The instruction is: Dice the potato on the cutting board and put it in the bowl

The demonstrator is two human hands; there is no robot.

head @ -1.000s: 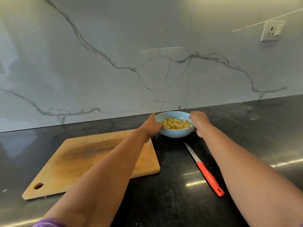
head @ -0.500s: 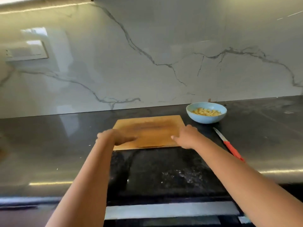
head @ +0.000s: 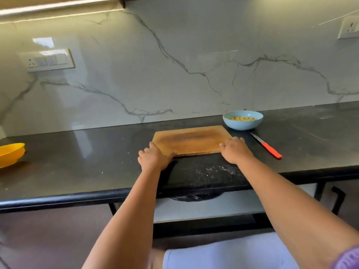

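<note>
Diced potato (head: 242, 118) fills the round blue bowl (head: 242, 125); both hands (head: 153, 158) (head: 235, 150) grip the flat wooden cutting board (head: 192, 139).

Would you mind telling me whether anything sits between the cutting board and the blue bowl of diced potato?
Nothing visible does. The blue bowl stands just beyond the far right corner of the cutting board, with only bare counter between. The knife lies off to the right.
</note>
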